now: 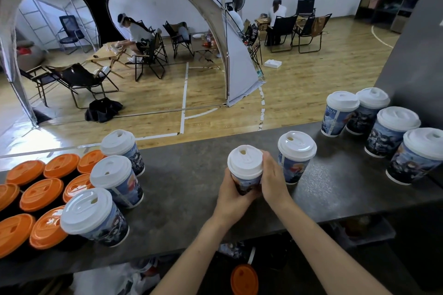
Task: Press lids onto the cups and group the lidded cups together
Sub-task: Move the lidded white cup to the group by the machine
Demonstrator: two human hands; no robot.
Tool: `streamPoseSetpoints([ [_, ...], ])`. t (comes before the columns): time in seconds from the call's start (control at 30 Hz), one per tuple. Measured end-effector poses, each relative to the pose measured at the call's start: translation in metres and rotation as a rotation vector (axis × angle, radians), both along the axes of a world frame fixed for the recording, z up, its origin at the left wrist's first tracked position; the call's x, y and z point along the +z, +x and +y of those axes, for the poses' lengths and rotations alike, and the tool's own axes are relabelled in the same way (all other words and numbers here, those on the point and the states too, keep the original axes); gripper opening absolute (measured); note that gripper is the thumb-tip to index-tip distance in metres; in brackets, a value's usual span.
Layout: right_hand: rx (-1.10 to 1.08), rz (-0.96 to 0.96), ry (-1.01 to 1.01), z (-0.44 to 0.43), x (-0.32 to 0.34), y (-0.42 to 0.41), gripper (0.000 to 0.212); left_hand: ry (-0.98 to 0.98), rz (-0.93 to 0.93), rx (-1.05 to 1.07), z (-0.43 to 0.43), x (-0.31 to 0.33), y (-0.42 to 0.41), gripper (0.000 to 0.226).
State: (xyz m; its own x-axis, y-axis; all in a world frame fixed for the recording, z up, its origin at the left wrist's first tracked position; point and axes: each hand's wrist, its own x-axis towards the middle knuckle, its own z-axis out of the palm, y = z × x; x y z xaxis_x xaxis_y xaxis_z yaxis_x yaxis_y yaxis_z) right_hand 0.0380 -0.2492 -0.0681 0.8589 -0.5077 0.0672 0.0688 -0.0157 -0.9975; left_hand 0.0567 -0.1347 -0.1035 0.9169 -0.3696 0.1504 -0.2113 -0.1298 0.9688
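Observation:
A printed paper cup with a white lid (245, 163) stands at the middle of the dark counter (187, 187). My left hand (233, 193) grips its lower body. My right hand (273, 179) wraps its right side, fingers up at the lid's rim. Just to its right stands another white-lidded cup (296, 154). Several white-lidded cups (393, 132) are grouped at the far right. Three white-lidded cups (112, 182) stand at the left.
Several dark cups with orange lids (40, 195) crowd the counter's left end. A grey wall (417, 55) rises behind the right group. One orange-lidded cup (244, 280) sits below the counter. Beyond the counter's far edge is a wooden floor with chairs, people and a tent.

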Motion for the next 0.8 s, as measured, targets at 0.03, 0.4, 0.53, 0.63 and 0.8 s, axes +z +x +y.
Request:
streamPoseSetpoints([
  [0.03, 0.016, 0.010, 0.004, -0.004, 0.000, 0.001, 0.036, 0.020, 0.002, -0.023, 0.003, 0.001, 0.003, 0.080],
  [0.4, -0.076, -0.092, 0.008, 0.012, -0.005, -0.005, 0.046, 0.017, -0.041, 0.129, -0.011, -0.008, -0.012, 0.075],
  [0.53, -0.030, -0.035, -0.018, 0.000, 0.001, -0.004, 0.032, 0.089, -0.027, -0.035, 0.004, -0.006, 0.009, 0.081],
  [0.63, 0.002, 0.010, 0.046, -0.005, -0.002, -0.003, 0.037, 0.135, -0.053, -0.043, 0.006, -0.004, 0.010, 0.089],
  [0.8, 0.005, 0.006, 0.181, 0.006, -0.003, -0.001, 0.054, 0.124, -0.064, 0.061, -0.003, -0.009, -0.002, 0.083],
])
